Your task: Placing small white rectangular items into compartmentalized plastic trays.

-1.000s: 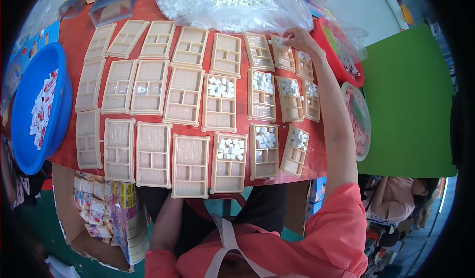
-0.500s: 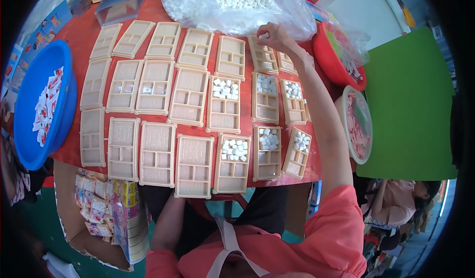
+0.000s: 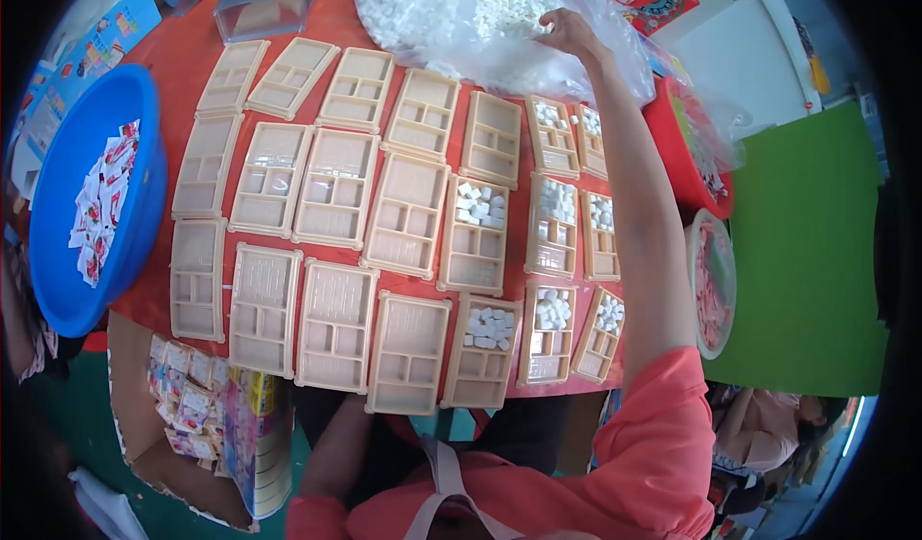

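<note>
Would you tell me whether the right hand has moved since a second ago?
Yes. The right hand has gone from the far-right trays away from the person and leftward, and now rests on the clear bag of white pieces.

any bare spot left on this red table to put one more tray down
Hardly any. The beige trays sit nearly edge to edge. Bare red table shows only beside the clear bag of white pieces, where the right hand reaches in, and in a thin strip beside the blue basin.

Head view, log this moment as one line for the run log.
right hand: reaching into clear bag of white cubes | left hand: not in view | beige compartment trays: laid in rows on red table, right-side ones hold cubes
</note>
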Motion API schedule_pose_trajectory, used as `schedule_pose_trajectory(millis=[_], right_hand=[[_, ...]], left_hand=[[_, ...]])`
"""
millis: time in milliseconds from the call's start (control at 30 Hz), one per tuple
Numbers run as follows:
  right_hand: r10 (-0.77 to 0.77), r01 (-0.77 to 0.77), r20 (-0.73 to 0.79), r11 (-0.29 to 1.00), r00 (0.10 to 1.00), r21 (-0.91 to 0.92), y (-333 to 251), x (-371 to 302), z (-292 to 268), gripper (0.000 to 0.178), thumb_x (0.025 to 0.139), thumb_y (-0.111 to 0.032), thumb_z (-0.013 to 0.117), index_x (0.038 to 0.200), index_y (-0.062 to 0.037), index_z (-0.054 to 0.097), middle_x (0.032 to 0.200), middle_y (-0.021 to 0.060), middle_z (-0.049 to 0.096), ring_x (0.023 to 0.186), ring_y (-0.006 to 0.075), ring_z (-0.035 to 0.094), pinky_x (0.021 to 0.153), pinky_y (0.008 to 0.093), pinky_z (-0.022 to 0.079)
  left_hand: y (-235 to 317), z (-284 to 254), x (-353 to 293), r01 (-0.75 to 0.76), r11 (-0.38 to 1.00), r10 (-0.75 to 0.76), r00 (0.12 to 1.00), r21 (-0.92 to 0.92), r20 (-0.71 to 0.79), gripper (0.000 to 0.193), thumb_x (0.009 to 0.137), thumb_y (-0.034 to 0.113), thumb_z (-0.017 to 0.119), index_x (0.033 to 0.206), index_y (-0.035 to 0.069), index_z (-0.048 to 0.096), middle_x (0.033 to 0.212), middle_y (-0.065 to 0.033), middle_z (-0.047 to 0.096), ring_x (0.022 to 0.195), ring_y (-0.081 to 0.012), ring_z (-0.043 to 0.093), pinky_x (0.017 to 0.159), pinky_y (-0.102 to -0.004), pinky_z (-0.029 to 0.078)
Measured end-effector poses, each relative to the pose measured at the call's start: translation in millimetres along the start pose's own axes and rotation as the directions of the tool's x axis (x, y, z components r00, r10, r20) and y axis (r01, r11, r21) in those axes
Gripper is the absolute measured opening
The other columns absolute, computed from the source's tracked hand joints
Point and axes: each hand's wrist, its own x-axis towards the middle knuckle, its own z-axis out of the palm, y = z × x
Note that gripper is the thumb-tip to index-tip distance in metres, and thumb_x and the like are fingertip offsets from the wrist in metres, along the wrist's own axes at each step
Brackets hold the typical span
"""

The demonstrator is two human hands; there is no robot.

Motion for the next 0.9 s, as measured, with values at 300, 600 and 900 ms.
schedule_pose_trajectory(millis=[300,600,900], right_hand=[[0.058,-0.057,0.030,0.998,0.998,-0.015,-6,33,39,0.030,0.064,-0.018,0.067,0.092,-0.0086,0.068,0.085,0.0155,0.066,0.080,0.0294,0.063,0.072,0.0392,0.050],[0.123,-0.173,0.122,0.750,0.985,0.638,-52,-42,-56,0.019,0.078,-0.013,0.067,0.095,-0.0050,0.068,0.062,-0.0033,0.052,0.053,0.0051,0.044,0.047,0.0219,0.033],[-0.069,-0.029,0.305,0.951,0.950,0.307,-71,-135,-55,0.020,0.078,-0.011,0.067,0.095,-0.0009,0.065,0.060,0.0006,0.053,0.054,0.0078,0.049,0.051,0.0262,0.041]], left_hand=[[-3,-5,-28,-0.015,1.000,0.014,0.998,-0.017,-0.066,0.063,0.096,0.050,0.039,0.144,0.010,0.031,0.144,-0.0136,0.038,0.129,-0.0289,0.041,0.104,-0.0449,0.039],[6,4,1,0.041,0.999,-0.041,0.999,-0.030,-0.012,0.063,0.096,0.049,0.040,0.144,0.010,0.031,0.143,-0.0137,0.039,0.128,-0.0287,0.041,0.103,-0.0444,0.040],[7,11,14,0.088,0.996,-0.087,0.995,-0.021,0.044,0.063,0.096,0.049,0.041,0.144,0.009,0.032,0.142,-0.0138,0.039,0.127,-0.0285,0.042,0.102,-0.0438,0.041]])
